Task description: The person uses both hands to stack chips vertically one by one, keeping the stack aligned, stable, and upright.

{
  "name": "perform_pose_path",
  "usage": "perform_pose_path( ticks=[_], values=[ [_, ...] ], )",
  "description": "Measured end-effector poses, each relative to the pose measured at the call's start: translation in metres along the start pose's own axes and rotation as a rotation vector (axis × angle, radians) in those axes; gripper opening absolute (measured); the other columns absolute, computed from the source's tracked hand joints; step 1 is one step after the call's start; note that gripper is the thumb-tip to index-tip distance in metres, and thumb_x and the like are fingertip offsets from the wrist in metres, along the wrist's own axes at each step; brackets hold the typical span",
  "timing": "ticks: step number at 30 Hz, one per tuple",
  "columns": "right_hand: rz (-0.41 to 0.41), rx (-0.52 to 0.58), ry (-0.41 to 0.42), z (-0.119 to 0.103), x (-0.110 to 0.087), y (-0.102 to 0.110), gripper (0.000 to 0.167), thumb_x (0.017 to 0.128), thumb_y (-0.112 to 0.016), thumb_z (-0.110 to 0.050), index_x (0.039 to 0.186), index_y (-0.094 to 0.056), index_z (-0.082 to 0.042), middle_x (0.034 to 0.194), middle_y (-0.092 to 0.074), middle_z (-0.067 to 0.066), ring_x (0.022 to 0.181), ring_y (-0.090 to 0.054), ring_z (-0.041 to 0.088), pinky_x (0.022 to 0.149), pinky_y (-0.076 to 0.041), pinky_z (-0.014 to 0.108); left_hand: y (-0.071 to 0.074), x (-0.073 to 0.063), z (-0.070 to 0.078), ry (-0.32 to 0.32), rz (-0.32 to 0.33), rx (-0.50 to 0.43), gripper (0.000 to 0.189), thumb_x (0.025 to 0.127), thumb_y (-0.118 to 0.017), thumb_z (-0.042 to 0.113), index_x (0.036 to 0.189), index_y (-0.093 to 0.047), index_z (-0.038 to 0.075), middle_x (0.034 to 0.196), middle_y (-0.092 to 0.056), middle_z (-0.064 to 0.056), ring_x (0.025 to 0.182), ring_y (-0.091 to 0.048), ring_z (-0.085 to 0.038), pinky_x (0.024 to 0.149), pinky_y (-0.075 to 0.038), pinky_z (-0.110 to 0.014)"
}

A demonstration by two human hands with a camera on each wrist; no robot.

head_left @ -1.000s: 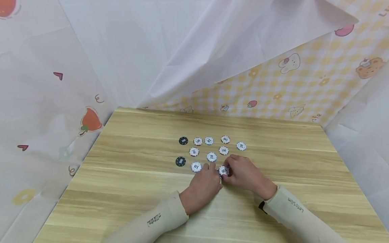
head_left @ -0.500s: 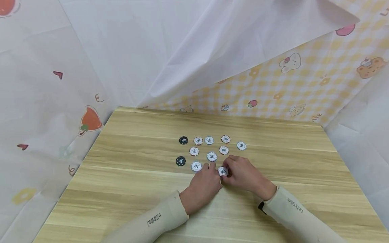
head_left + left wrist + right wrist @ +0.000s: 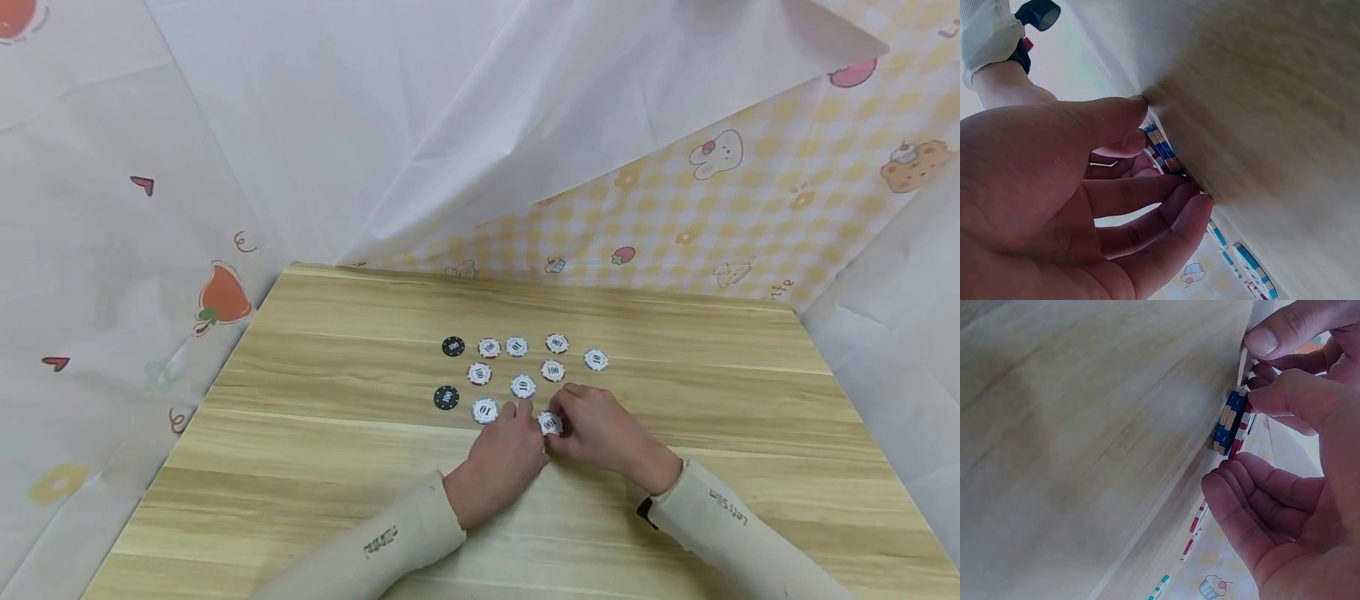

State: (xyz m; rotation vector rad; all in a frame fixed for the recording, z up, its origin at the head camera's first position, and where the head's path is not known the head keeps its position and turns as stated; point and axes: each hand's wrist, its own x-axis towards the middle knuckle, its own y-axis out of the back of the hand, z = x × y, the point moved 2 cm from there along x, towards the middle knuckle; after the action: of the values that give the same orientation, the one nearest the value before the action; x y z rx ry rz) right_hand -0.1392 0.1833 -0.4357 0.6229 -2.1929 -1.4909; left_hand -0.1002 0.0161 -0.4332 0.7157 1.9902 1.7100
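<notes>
In the head view, a short stack of poker chips (image 3: 551, 423) stands on the table, a white "100" chip on top. My right hand (image 3: 600, 427) pinches it between thumb and fingers from the right. Close against its left side is my left hand (image 3: 504, 462), fingers curved; the wrist views do not show clearly whether it grips the stack. Blue-and-tan chips (image 3: 1227, 422) lie under a red-and-white chip (image 3: 1242, 428) in the right wrist view. The left wrist view has the stack's edge (image 3: 1165, 150) beyond the gap between left thumb and fingers.
Loose chips lie flat just beyond the hands: two black ones (image 3: 446, 397) at the left, several red-edged ones (image 3: 552, 371), and several blue-edged ones (image 3: 522, 387). The wooden table (image 3: 337, 333) backs onto white and yellow-checked cloth (image 3: 645, 221).
The top chip has turned a little and shifted slightly left onto the chips below, its number now slanting differently. Both hands stay almost in place; the loose chips have not moved.
</notes>
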Motion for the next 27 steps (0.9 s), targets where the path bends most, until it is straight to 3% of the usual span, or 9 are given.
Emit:
perform_pose_path(
  ticks=[14,18,27],
  values=[
    [0.011,-0.001,-0.004,0.000,0.001,0.001,0.029,0.086,-0.092,-0.022,0.100,-0.074,-0.005,0.084,-0.060,-0.006,0.072,-0.054,0.008,0.065,-0.051,0.026,0.000,0.001,-0.001,0.001,0.002,-0.016,0.037,0.106,-0.074,0.043,0.110,-0.083,0.008,0.100,-0.063,-0.006,0.082,-0.055,-0.017,0.060,-0.052,-0.020],
    [0.039,0.004,-0.002,0.001,0.001,0.005,0.022,0.090,-0.089,-0.021,0.099,-0.074,-0.006,0.086,-0.063,-0.005,0.073,-0.056,0.008,0.067,-0.054,0.028,-0.001,0.000,0.000,-0.006,-0.005,0.014,0.040,0.105,-0.074,0.047,0.112,-0.083,0.009,0.101,-0.064,-0.006,0.084,-0.056,-0.017,0.062,-0.052,-0.020],
    [0.080,-0.047,-0.046,0.017,0.001,0.014,0.018,0.095,-0.082,-0.017,0.101,-0.075,-0.001,0.090,-0.068,0.002,0.077,-0.062,0.014,0.070,-0.058,0.035,-0.001,0.000,0.000,0.001,-0.022,0.036,0.045,0.104,-0.074,0.052,0.111,-0.084,0.009,0.105,-0.064,-0.006,0.087,-0.058,-0.017,0.063,-0.054,-0.021]
  ],
)
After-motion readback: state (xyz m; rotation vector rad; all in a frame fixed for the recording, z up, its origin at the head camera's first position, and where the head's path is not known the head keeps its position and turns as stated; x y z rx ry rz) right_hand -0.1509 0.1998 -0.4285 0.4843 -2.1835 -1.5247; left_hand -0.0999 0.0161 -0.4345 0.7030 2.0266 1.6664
